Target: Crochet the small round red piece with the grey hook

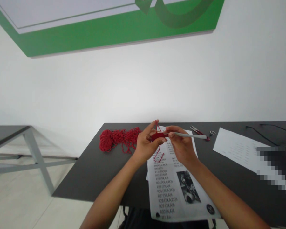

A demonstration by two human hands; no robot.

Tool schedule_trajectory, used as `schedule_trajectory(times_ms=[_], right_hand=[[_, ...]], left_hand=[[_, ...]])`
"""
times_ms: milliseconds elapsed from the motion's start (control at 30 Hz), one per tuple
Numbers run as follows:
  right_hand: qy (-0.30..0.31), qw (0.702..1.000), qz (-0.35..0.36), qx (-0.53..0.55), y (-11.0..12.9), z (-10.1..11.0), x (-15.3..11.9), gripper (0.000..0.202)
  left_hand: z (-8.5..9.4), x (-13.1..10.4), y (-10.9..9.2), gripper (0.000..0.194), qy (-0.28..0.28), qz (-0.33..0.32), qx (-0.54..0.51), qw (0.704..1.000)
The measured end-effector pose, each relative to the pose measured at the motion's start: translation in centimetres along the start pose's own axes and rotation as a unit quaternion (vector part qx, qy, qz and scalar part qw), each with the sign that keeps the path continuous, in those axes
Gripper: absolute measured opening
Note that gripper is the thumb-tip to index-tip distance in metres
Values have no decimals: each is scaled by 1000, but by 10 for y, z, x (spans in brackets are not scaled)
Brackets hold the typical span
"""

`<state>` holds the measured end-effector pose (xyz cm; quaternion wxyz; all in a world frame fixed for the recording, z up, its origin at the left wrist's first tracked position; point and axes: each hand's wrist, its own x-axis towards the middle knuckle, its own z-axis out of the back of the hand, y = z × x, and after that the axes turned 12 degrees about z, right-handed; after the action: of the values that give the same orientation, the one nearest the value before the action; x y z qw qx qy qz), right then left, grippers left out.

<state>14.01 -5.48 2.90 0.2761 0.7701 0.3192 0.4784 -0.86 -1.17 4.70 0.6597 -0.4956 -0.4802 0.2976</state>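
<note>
Between thumb and fingers, my left hand (145, 141) pinches a small red crocheted piece (158, 136), with red yarn looped over its raised index finger. My right hand (180, 143) grips a crochet hook (193, 135) with a pale handle; the hook's tip meets the piece's right edge. A loose red yarn tail hangs below the piece over a printed pattern sheet (166, 190). Left of my hands, a ball of red yarn (106, 140) lies with a heap of loose, crinkled strands (126, 137).
On the dark table (85, 178), small red-handled snips (199, 132) and a metal ring (212, 133) lie right of my hands. Farther right are another paper (235, 148) and black glasses (262, 135). A second table (8, 136) stands at the left, and a white wall rises behind.
</note>
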Motion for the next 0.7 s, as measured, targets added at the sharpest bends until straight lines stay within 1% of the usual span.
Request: schedule_trajectory(times_ms=[67,233,400,533,700], right_hand=[[-9,1000,14,-22,4,0,2,29],[-17,991,75,-110,11,-1,3,32],[-12,992,77,-99,16,-3,1,29],[8,992,82,-100,19,-2,1,27],[27,974,135,-181,22,0,1,22]], left_hand=[[-2,-1,-2,83,4,22,-12,1000],[-5,-1,-10,87,19,64,-51,996],[-3,1,-12,92,15,90,-66,994],[-1,2,-12,92,1,91,-48,995],[-1,2,-12,85,-19,63,-16,998]])
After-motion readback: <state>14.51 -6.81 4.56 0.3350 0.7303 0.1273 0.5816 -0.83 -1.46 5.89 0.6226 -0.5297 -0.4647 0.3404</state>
